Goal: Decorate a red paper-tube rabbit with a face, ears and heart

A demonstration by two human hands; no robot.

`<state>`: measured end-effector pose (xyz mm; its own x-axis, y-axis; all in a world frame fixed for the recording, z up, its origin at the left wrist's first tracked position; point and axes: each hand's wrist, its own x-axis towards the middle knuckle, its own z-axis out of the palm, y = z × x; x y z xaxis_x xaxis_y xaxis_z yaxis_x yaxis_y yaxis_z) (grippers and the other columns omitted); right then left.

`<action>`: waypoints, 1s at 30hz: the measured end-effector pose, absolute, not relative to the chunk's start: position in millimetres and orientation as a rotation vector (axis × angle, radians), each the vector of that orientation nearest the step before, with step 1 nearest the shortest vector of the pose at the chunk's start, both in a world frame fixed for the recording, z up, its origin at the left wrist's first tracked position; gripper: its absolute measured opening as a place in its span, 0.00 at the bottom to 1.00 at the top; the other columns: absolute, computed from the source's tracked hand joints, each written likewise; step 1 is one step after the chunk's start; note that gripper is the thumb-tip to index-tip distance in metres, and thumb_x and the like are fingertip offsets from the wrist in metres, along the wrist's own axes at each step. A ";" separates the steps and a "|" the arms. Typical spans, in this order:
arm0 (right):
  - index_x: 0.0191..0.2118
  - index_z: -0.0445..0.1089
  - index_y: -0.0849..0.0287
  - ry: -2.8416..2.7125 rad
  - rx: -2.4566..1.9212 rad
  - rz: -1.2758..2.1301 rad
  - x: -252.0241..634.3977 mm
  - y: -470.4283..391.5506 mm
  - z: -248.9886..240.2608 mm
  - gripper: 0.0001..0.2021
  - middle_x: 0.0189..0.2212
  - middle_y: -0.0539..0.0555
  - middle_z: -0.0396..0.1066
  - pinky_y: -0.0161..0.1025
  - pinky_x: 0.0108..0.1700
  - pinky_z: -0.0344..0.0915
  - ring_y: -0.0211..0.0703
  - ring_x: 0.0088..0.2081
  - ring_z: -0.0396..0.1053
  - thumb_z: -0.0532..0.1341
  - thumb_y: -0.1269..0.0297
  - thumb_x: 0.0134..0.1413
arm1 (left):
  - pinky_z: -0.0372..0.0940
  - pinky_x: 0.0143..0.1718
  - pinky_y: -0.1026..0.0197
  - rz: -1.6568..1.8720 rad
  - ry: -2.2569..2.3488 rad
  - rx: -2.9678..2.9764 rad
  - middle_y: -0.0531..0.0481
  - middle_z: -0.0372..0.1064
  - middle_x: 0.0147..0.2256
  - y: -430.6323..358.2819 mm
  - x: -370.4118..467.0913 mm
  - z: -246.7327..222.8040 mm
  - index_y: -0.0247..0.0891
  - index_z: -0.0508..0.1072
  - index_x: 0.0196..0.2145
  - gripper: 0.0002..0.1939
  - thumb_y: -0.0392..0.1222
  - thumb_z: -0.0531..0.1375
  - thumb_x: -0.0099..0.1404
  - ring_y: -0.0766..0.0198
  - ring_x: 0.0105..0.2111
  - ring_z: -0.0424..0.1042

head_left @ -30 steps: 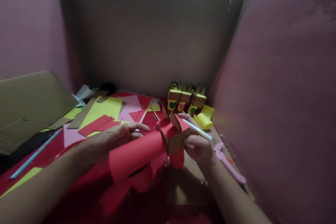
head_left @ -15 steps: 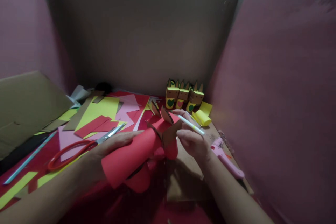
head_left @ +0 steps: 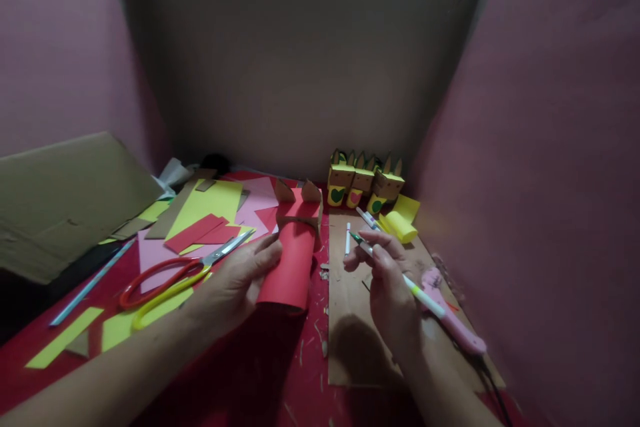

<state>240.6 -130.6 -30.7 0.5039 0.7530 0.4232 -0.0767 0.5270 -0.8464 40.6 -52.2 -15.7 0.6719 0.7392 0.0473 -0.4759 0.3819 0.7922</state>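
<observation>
A red paper figure [head_left: 295,260], a tube body under a boxy head with two cardboard ears, lies in my left hand [head_left: 243,277], whose fingers wrap its left side. My right hand [head_left: 393,283] pinches a white marker [head_left: 423,293] with its green tip bare and pointing up-left. A gap separates the marker tip from the figure. Beneath my right hand is a cardboard sheet [head_left: 345,347]. A small white cap or marker [head_left: 347,239] and another white marker [head_left: 367,219] are beyond its fingers.
Scissors [head_left: 200,263] with red and yellow handles lie among coloured paper [head_left: 210,203] on the left. Yellow cardboard figures [head_left: 365,183] stand at the back. A pink glue gun [head_left: 455,320] and rolled yellow paper [head_left: 400,227] are at the right. A cardboard box [head_left: 65,200] is far left.
The red figure has turned more upright and its ears now face up. My right hand has moved away from its head, with the marker now pointing up-left. The view has shifted slightly.
</observation>
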 end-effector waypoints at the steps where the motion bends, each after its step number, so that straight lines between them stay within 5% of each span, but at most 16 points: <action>1: 0.43 0.79 0.52 -0.911 -0.875 0.613 237.3 -133.3 -29.1 0.09 0.24 0.46 0.80 0.40 0.38 0.70 0.40 0.28 0.76 0.65 0.58 0.60 | 0.77 0.42 0.57 0.793 0.322 0.891 0.38 0.85 0.41 -52.8 41.8 -17.8 0.33 0.79 0.54 0.22 0.44 0.72 0.66 0.52 0.38 0.84; 7: 0.38 0.79 0.52 -0.934 -0.841 0.605 209.9 -148.1 -12.7 0.03 0.28 0.47 0.82 0.35 0.38 0.74 0.37 0.32 0.79 0.67 0.67 0.60 | 0.78 0.37 0.57 0.730 0.320 0.962 0.34 0.85 0.44 -56.7 48.7 -23.7 0.31 0.78 0.55 0.33 0.54 0.77 0.58 0.48 0.37 0.85; 14: 0.48 0.78 0.45 -1.094 -0.785 0.524 192.2 -157.5 -19.7 0.09 0.39 0.47 0.82 0.33 0.39 0.76 0.36 0.37 0.79 0.64 0.68 0.68 | 0.78 0.43 0.65 0.935 0.372 0.851 0.46 0.85 0.41 -63.8 51.3 -20.6 0.42 0.81 0.46 0.22 0.46 0.79 0.56 0.54 0.44 0.84; 19: 0.55 0.75 0.46 -1.527 -0.896 0.094 199.4 -156.7 -28.0 0.17 0.49 0.52 0.80 0.45 0.59 0.74 0.44 0.54 0.76 0.63 0.73 0.67 | 0.78 0.51 0.58 0.921 0.354 0.906 0.45 0.85 0.42 -64.6 53.1 -21.4 0.41 0.81 0.44 0.20 0.47 0.79 0.57 0.49 0.50 0.82; 24: 0.56 0.71 0.50 -1.710 -0.927 -0.087 201.3 -153.3 -25.6 0.21 0.52 0.58 0.77 0.53 0.60 0.74 0.51 0.57 0.74 0.66 0.76 0.61 | 0.76 0.52 0.57 0.883 0.359 0.921 0.45 0.84 0.44 -64.0 54.0 -15.4 0.39 0.80 0.37 0.14 0.48 0.77 0.60 0.51 0.51 0.82; 30: 0.56 0.71 0.47 -1.603 -0.992 -0.138 204.4 -141.9 -29.1 0.22 0.50 0.55 0.77 0.45 0.56 0.76 0.47 0.53 0.77 0.63 0.79 0.62 | 0.75 0.51 0.56 0.824 0.356 0.953 0.43 0.84 0.46 -55.4 54.5 -12.3 0.39 0.81 0.47 0.17 0.49 0.74 0.64 0.51 0.51 0.81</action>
<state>204.4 -141.9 -29.1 0.0482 0.5151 0.8557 0.6541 0.6312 -0.4168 54.5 -55.4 -12.3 0.6515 0.7547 0.0773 -0.4616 0.3134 0.8299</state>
